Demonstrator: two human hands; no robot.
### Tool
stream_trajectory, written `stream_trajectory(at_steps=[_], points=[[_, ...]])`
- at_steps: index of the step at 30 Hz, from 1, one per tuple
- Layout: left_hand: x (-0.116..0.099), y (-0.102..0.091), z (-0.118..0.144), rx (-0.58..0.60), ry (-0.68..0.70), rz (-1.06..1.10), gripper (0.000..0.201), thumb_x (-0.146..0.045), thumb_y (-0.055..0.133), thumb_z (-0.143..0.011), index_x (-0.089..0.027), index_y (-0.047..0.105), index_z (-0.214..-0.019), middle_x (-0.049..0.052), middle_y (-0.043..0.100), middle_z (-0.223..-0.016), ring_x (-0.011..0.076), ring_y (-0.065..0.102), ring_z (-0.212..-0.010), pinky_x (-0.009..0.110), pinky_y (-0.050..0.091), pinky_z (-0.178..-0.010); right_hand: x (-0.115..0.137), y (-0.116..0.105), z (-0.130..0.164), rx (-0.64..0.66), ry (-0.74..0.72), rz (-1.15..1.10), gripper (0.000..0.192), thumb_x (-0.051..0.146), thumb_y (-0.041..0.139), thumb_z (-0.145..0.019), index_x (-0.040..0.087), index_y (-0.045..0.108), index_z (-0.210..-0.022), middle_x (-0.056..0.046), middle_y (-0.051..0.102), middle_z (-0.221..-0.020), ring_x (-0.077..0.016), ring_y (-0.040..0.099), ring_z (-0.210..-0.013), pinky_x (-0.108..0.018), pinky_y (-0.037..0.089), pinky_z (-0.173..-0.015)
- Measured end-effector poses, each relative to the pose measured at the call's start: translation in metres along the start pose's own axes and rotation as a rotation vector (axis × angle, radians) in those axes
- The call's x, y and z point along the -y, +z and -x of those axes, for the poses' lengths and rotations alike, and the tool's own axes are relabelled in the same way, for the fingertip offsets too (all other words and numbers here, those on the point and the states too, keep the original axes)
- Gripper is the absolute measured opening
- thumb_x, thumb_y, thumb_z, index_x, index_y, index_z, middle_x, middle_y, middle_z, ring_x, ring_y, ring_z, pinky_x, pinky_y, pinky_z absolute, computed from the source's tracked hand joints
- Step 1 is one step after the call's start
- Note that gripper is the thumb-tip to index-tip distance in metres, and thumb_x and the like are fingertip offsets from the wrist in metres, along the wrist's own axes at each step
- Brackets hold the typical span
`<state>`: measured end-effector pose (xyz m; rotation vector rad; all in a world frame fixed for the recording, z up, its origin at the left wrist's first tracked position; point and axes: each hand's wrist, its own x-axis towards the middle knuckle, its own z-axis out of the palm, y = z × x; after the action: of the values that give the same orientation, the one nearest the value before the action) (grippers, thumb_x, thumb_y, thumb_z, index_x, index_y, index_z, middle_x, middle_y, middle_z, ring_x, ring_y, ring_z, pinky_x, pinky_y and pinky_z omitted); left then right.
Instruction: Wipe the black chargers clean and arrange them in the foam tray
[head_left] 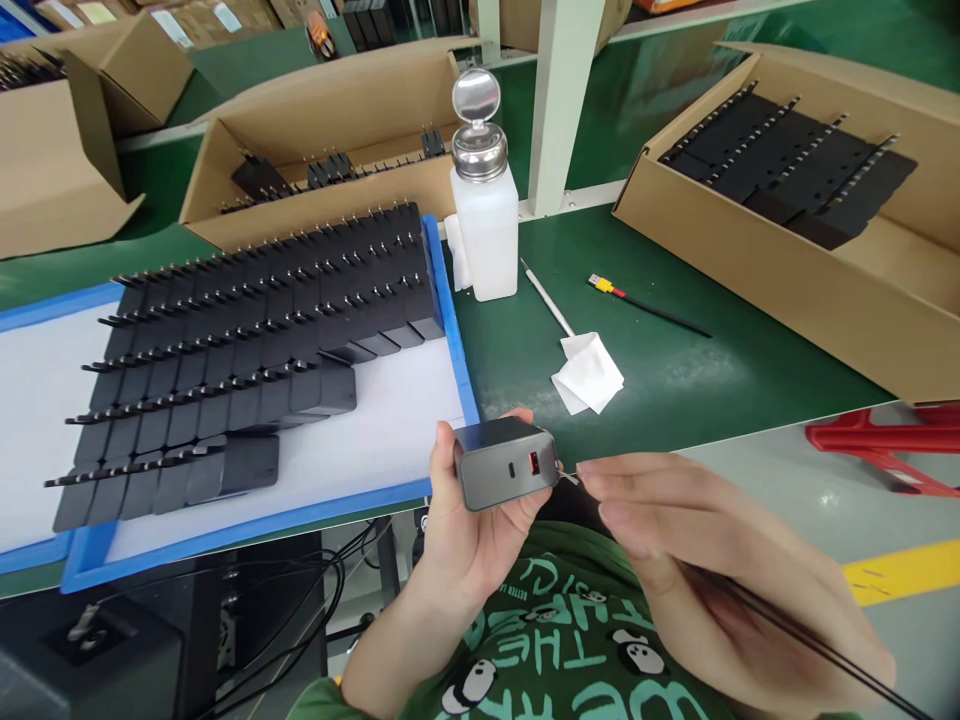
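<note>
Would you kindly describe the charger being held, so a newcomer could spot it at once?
Start at the blue-edged tray of black chargers. Just past its near right corner, the left hand holds one dark grey charger above the green shirt. Unlike the rowed ones, it faces the camera, showing an orange port.

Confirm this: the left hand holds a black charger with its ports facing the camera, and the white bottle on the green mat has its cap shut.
Wrong on one point: in the head view the bottle has its cap flipped open. The left hand does hold the charger, ports toward the camera.
</note>
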<state>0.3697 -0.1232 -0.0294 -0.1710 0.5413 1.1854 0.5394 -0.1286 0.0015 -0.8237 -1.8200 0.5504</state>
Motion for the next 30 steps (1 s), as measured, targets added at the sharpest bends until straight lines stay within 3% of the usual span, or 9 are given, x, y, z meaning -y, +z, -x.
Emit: stream_trajectory(at_steps=[7,12,25,30], points=[[0.0004,0.0011,0.0006,-0.041,0.038,-0.052,0.048,-0.054,0.074,-0.084,-0.009,0.074,-0.099,0.010,0.078,-0.086,0.0186,0.076,-0.076,0.024,0.065,-0.069,0.0015,-0.0008,-0.0023,0.011,0.020,-0.002,0.039,-0.013,0.062,-0.076,0.012,0.068,-0.106,-0.006,0.072,-0.099,-0.0230,0.072,-0.101,-0.035,0.067,-0.081],[-0.0002,0.0029,0.0020,-0.070,0.073,-0.114,0.050,-0.054,0.083,-0.072,-0.011,0.075,-0.097,0.008,0.077,-0.084,0.0187,0.074,-0.073,0.024,0.063,-0.065,-0.0001,-0.0003,-0.0040,0.009,-0.034,-0.040,0.039,-0.015,0.062,-0.074,0.006,0.069,-0.105,-0.009,0.071,-0.100,-0.0235,0.071,-0.102,-0.035,0.067,-0.082],[-0.0018,0.0066,0.0033,-0.142,0.133,-0.152,0.059,-0.052,0.094,-0.055,-0.011,0.077,-0.092,0.005,0.076,-0.080,0.0163,0.073,-0.069,0.022,0.063,-0.063,0.0020,0.0052,-0.0027,-0.026,0.021,-0.046,0.038,-0.015,0.061,-0.075,0.007,0.069,-0.105,-0.007,0.071,-0.102,-0.0219,0.071,-0.102,-0.035,0.066,-0.083],[-0.0025,0.0063,0.0047,-0.132,0.137,-0.174,0.058,-0.054,0.094,-0.055,-0.012,0.078,-0.091,0.005,0.075,-0.078,0.0166,0.072,-0.068,0.024,0.063,-0.063,-0.0034,0.0010,-0.0031,0.037,-0.037,-0.047,0.036,-0.014,0.064,-0.075,0.006,0.068,-0.105,-0.007,0.070,-0.104,-0.0220,0.070,-0.104,-0.035,0.066,-0.084]])
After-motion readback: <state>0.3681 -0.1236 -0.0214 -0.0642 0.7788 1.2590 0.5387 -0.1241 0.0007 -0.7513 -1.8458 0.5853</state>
